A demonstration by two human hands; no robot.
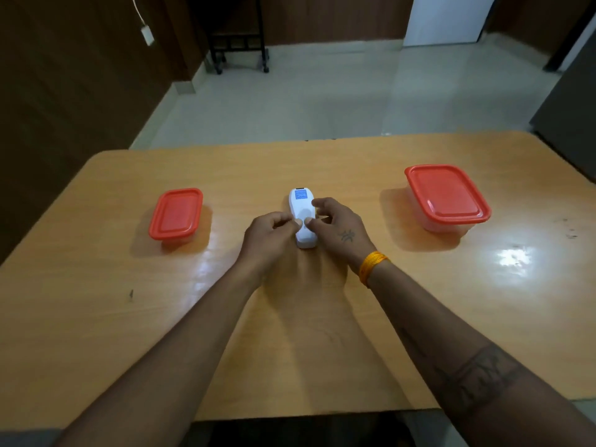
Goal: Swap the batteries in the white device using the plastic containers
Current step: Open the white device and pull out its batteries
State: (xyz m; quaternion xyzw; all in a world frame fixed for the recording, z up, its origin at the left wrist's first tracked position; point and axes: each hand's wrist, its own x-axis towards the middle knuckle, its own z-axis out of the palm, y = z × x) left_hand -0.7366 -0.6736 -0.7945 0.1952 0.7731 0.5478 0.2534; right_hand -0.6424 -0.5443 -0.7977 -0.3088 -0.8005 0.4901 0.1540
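Observation:
A white device (302, 204) with a blue label near its far end lies back side up in the middle of the wooden table (96, 301). My left hand (269, 238) grips its left side, thumb pressed on the back cover. My right hand (338, 229) holds its right side, thumb also on the cover, fingers curled over the edge. A small plastic container with a red lid (175, 214) stands to the left, lid on. A larger red-lidded container (446, 196) stands to the right, also lidded. No batteries show.
The table's far edge runs across the view, with pale tiled floor (306, 101) beyond it. A black wheeled stand (240, 43) is by the back wall. A dark cabinet (567, 117) is at the far right.

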